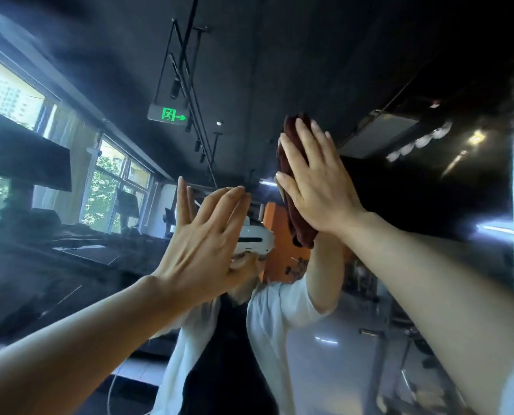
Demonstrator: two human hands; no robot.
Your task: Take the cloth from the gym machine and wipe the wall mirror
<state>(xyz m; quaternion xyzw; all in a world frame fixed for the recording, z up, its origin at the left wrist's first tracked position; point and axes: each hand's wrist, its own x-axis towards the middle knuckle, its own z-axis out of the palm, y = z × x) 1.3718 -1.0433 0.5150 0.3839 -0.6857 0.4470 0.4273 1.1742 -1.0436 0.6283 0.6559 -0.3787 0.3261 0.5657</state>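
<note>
1. My right hand (315, 181) is flat on the dark red cloth (297, 217), fingers straight and spread, pressing it against the wall mirror (414, 205). No curl round the cloth at all, just palm and fingers pushing it onto the glass.
2. The cloth is bunched up under that hand, up high and right of centre. A bit pokes out above my fingertips and a lump hangs out below the heel of my palm.
3. My left hand (202, 238) is lower and further left, also open with straight fingers, holding nothing. It looks like the fingertips are touching the glass, but with the blur I honestly can't tell if it's actually in contact or just very close.
4. The two hands are apart, with a clear gap between them, and both forearms reach up and away from me toward the mirror.
5. In the reflection you can see a white t-shirt (273, 319) and a white headset (255, 239), partly hidden behind my left hand.
6. Also reflected: a green exit sign (172, 114) hanging from the dark ceiling at upper left, windows (112, 187) with green trees along the left side, and something orange (279, 235) just behind the cloth.
</note>
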